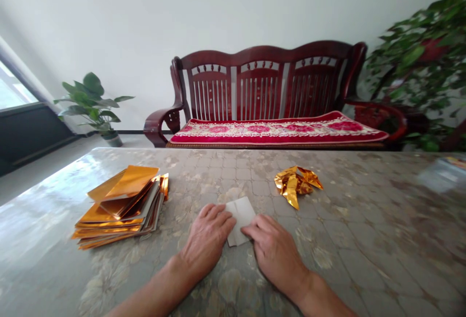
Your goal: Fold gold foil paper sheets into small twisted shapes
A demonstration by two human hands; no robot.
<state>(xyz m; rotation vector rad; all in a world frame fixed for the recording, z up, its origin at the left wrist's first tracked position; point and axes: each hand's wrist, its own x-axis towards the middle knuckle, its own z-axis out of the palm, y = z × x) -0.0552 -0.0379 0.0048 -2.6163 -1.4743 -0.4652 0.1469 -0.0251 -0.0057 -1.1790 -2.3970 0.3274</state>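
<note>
A small folded sheet of paper (241, 217), pale side up with a crease along it, lies on the table in front of me. My left hand (210, 232) rests over its left edge, palm down, the fingers laid fairly flat and the thumb hidden. At the right edge, my right hand (273, 244) has its fingers curled, with thumb and index finger closed on the paper. Left of my hands stands an uneven stack of gold foil paper (116, 210). Beyond my right hand lie crumpled or folded gold foil pieces (296, 183).
The table (364, 239) has a patterned, glossy cover. A clear plastic packet (444, 174) lies at its far right. Behind the table is a dark wooden bench (260, 89) with a red floral cushion (276, 130). Potted plants (92, 101) flank the bench.
</note>
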